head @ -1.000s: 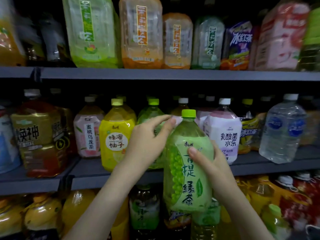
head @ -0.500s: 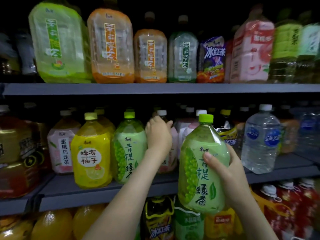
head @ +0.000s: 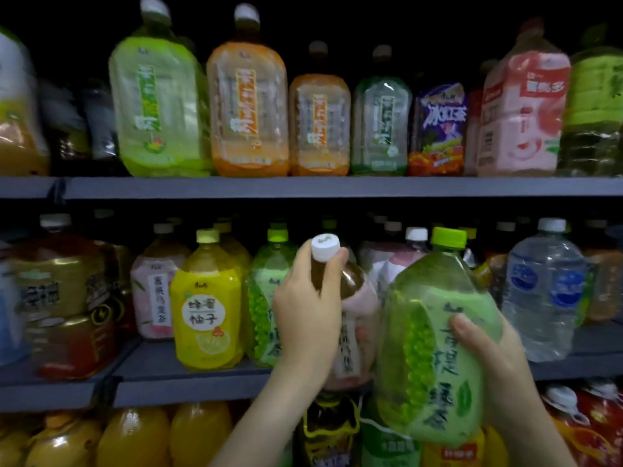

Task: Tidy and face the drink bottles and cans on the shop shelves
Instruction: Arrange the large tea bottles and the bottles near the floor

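Since the earlier frame, the left hand (head: 308, 308) has drawn the pink bottle (head: 359, 328) forward out of its row at frame centre. That bottle now leans with its white cap (head: 325, 247) tipped toward the camera. The fingers are curled tightly round the neck directly below the cap, a full closed grip. The base sits at the front edge of the middle shelf (head: 188, 389); whether it rests on the shelf cannot be determined.

The right hand (head: 488, 358) holds the green tea bottle (head: 428, 332) at lower right of centre, in front of the shelf edge and clear of the row. Its thumb lies across the front label and the fingers wrap behind the body, out of view. The bottle stands nearly upright, label facing the camera, just beside the pink bottle.

On the shelf, left of the left hand, stand a second green bottle (head: 264, 298) and a yellow bottle (head: 205, 315). A water bottle (head: 544, 288) stands at far right.
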Demonstrator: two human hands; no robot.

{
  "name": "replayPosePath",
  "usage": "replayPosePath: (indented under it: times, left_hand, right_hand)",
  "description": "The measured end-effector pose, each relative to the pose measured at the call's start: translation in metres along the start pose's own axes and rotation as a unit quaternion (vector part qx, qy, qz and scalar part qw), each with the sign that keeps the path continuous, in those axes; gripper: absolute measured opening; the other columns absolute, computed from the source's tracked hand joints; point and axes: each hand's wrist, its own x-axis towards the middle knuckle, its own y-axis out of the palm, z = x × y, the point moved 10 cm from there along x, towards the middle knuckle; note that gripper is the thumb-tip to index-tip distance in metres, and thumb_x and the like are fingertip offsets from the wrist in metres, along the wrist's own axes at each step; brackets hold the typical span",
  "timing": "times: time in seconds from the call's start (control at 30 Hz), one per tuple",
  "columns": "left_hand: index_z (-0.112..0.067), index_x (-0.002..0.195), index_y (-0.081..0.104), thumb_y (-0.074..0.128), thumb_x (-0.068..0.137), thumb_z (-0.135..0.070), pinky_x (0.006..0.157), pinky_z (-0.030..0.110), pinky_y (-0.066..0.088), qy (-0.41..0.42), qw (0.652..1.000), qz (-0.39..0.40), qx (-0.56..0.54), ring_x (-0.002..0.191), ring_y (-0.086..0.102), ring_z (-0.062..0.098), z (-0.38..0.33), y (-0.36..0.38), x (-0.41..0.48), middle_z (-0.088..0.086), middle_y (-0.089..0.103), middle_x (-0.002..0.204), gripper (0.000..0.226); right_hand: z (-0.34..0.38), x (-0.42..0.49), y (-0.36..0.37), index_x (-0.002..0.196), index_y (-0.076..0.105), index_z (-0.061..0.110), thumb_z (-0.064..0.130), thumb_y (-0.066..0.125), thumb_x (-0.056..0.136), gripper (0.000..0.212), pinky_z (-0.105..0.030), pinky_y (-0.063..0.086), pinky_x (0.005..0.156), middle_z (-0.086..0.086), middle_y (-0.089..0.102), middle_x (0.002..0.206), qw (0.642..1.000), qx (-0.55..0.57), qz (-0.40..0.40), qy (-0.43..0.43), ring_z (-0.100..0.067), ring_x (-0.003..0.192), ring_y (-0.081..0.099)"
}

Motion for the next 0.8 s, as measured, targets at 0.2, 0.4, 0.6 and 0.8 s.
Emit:
replayPosePath:
  times: [0.2,0.4,0.6,0.8]
  left_hand:
    - [-0.027,0.092,0.072,0.063,0.084,-0.041,0.065,0.020,0.044,-0.087,0.994,0.063,0.006,0.071,0.060,-0.003,0.012,-0.044,0.009,-0.013,0.071,0.075,0.018]
    - [-0.027,0.082,0.073,0.064,0.086,-0.036,0.062,0.012,0.043,-0.103,0.991,0.082,0.013,0.071,0.062,-0.008,0.016,-0.097,0.020,-0.015,0.071,0.072,0.013]
    - [-0.023,0.071,0.067,0.060,0.089,-0.038,0.054,0.015,0.036,-0.079,0.995,0.013,0.054,0.057,0.051,-0.008,0.032,-0.179,0.048,-0.019,0.061,0.057,0.024]
    - [-0.025,0.092,0.069,0.055,0.092,-0.041,0.060,0.024,0.041,-0.028,0.988,-0.020,0.150,0.068,0.058,0.003,0.055,-0.221,0.084,-0.007,0.067,0.073,0.022]
  right_hand:
    - [0.003,0.000,0.037,0.104,0.061,0.016,0.069,0.082,0.028,0.096,-0.035,0.058,0.056,-0.013,0.072,0.089,0.997,-0.040,0.062,0.004,-0.033,0.075,0.071]
    - [-0.022,-0.006,0.073,0.104,0.060,0.021,0.063,0.084,0.029,0.089,-0.032,0.057,0.056,-0.009,0.073,0.089,0.995,-0.033,0.080,0.039,-0.028,0.075,0.072]
    - [-0.030,-0.008,0.115,0.098,0.057,0.022,0.066,0.083,0.029,0.086,-0.029,0.055,0.049,-0.003,0.073,0.076,0.992,-0.033,0.111,0.059,-0.027,0.066,0.071]
    - [-0.033,-0.005,0.154,0.094,0.058,0.018,0.051,0.081,0.031,0.075,-0.027,0.054,0.047,-0.005,0.072,0.074,0.991,-0.018,0.125,0.050,-0.021,0.059,0.069]
